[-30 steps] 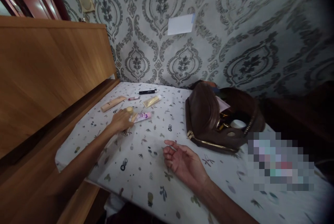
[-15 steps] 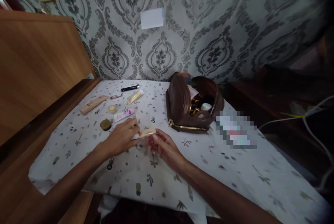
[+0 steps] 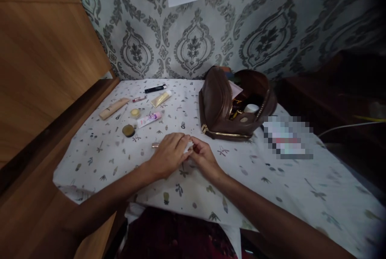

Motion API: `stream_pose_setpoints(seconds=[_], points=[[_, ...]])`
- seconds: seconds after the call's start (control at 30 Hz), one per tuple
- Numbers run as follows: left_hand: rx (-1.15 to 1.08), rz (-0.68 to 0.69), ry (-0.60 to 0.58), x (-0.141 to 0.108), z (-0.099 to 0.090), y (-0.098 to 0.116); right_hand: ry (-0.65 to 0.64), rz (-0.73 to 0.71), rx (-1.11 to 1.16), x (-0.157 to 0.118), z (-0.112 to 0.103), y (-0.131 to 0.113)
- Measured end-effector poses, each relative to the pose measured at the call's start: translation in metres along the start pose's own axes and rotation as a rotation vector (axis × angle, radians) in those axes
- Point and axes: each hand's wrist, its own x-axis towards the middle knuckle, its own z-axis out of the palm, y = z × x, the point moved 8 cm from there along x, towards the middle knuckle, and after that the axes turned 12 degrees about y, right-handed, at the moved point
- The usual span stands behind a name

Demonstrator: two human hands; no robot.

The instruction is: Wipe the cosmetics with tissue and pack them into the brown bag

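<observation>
My left hand (image 3: 171, 153) is closed, knuckles up, over a small tube, with a white part (image 3: 188, 146) showing at its fingertips. My right hand (image 3: 205, 157) pinches the right end of this tube; the rest is hidden by the fingers. From under the left hand's outer side pokes the end of a slim pinkish-gold item (image 3: 155, 145); whether the hand touches it I cannot tell. Closest beyond the left hand lie a pink-and-white tube (image 3: 150, 119) and a round olive-brown lid (image 3: 128, 130).
A brown bag (image 3: 215, 104) stands unzipped, a white-lidded jar (image 3: 251, 108) inside. Farther left lie a small yellow pot (image 3: 135, 112), a beige tube (image 3: 114, 108), a gold tube (image 3: 161, 98), a red-capped small tube (image 3: 139, 99) and a black pen-like stick (image 3: 155, 89). A wooden panel (image 3: 54, 38) borders the left.
Both hands have come closer together, and the left now covers most of the tube whose cream-gold body showed between them. The slim pinkish-gold end has come into sight. The camera view has tilted down.
</observation>
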Motion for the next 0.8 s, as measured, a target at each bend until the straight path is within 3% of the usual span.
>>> stream_pose_setpoints(seconds=[0.1,0.2,0.3,0.37,0.43,0.5,0.63,0.8], points=[[0.113,-0.035,-0.099,-0.003,0.004,-0.017,0.004,0.039,0.044,0.000,-0.002,0.000],[0.077,-0.204,-0.194,-0.011,-0.007,-0.051,0.028,0.043,0.079,0.001,-0.006,-0.003],[-0.226,-0.455,-0.205,-0.022,-0.016,-0.079,0.036,0.050,0.120,0.001,-0.007,-0.006],[-0.489,-0.628,-0.190,-0.031,-0.013,-0.086,0.019,0.086,0.180,0.000,-0.004,-0.006],[-0.664,-0.780,-0.147,-0.038,-0.007,-0.086,0.018,0.148,0.252,0.000,-0.002,-0.003],[-0.700,-0.843,-0.072,-0.039,-0.005,-0.080,0.030,0.206,0.285,-0.001,0.000,0.002],[-0.604,-0.782,0.014,-0.028,-0.006,-0.056,0.000,0.234,0.212,-0.005,0.007,0.011],[-0.495,-0.701,-0.075,-0.024,-0.001,-0.037,0.023,0.144,0.177,-0.005,0.005,0.007]])
